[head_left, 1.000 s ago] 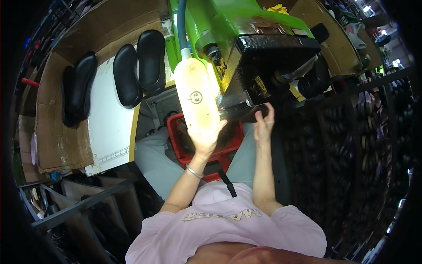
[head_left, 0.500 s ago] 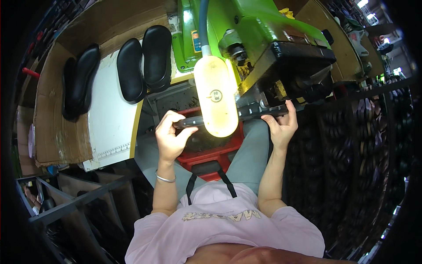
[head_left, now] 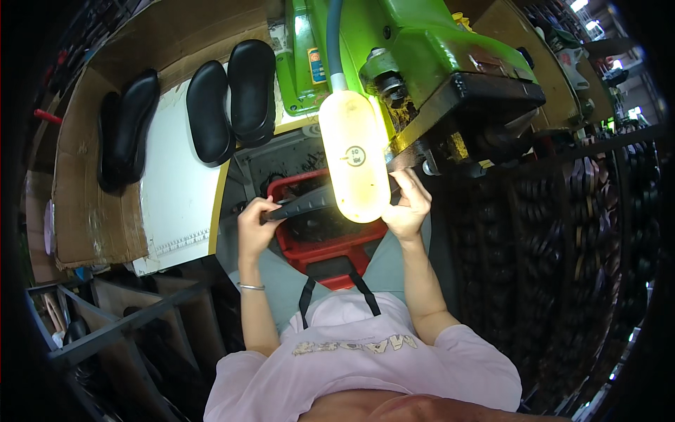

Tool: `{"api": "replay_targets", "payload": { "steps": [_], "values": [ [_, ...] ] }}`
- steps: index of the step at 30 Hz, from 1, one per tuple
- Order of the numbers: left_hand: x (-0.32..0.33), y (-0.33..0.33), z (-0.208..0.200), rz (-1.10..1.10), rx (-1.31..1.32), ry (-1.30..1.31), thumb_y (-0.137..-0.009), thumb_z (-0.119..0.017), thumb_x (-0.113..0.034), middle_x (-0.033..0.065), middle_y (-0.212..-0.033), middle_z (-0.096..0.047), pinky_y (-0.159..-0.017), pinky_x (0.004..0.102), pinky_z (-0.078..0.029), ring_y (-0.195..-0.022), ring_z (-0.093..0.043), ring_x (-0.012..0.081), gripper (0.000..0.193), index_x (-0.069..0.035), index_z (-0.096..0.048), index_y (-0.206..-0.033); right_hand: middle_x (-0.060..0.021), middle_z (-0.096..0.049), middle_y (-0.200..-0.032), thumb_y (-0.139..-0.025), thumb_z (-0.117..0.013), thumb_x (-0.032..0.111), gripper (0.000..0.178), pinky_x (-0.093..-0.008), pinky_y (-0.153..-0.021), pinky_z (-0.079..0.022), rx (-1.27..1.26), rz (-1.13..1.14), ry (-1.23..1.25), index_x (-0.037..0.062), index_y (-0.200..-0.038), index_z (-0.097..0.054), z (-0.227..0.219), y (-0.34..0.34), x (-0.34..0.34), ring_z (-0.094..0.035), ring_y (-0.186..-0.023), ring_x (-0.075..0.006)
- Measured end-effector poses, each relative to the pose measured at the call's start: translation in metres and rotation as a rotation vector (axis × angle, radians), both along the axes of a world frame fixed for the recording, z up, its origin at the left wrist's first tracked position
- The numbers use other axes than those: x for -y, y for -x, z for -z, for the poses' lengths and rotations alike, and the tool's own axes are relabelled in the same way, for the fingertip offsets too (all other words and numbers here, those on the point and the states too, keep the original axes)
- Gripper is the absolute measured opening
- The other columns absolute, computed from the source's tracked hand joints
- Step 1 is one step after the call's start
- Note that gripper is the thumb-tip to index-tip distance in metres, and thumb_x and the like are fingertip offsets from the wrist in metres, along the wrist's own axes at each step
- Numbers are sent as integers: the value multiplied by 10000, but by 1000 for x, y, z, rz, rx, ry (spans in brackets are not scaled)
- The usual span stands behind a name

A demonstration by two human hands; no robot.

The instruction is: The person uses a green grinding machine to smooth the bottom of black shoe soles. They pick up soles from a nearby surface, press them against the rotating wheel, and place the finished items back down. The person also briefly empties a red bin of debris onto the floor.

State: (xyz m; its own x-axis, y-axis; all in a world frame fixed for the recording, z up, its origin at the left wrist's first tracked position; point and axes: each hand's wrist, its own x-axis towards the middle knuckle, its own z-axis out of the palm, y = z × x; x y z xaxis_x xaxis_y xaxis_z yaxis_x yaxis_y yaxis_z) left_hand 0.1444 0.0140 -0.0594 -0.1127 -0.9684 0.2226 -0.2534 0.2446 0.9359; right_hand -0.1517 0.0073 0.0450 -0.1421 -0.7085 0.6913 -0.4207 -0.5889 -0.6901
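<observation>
A black shoe sole (head_left: pixel 304 205) is held edge-up in front of me, below the green machine (head_left: pixel 429 49). My left hand (head_left: pixel 257 219) pinches its left end between thumb and fingers. Closed near the other end is my right hand (head_left: pixel 408 205), close under the machine's dark head (head_left: pixel 478 98). A glowing oval lamp (head_left: pixel 354 165) on a flexible neck covers the sole's middle, and the part at my right fingers is mostly hidden.
On the white board (head_left: pixel 176 211) at left lie several black soles (head_left: pixel 252 91), with cardboard (head_left: pixel 105 225) around it. A red bin (head_left: pixel 316 254) sits between my knees. Dark racks (head_left: pixel 562 232) packed with soles stand at right; a metal-framed shelf (head_left: pixel 119 327) is at lower left.
My right hand has moved left, toward the lamp, with its end of the sole. My left hand has shifted slightly left and down, and the sole now tilts more.
</observation>
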Motion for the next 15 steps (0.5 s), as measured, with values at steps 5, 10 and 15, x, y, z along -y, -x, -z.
{"api": "replay_targets", "payload": {
  "steps": [5,10,15],
  "values": [
    [12,114,-78,-37,244,378,-649,-805,-129,172,-1019,-607,-855,434,-460,-939,-582,352,588,-1,-569,-1172,-146,-673,-909,-586,-834,-8,462,-319,-728,-534,-107,2,28,-97,-995,-639,-10,4,2,-653,-789,-227],
    [16,151,-52,-84,-318,191,-719,-791,-30,101,-1026,-627,-859,310,-493,-945,-615,187,381,-24,-572,-1030,-101,-677,-1048,-735,-793,-16,446,-305,-805,-517,263,-210,-239,-108,-1129,-605,37,20,10,-643,-903,-174],
    [8,184,-19,-124,-531,26,-707,-765,45,56,-971,-637,-814,266,-497,-883,-610,131,393,-25,-554,-1031,-74,-637,-1138,-767,-709,44,414,-288,-876,-493,845,-285,-576,-8,-1167,-616,166,54,19,-610,-1030,-160]
  ]
}}
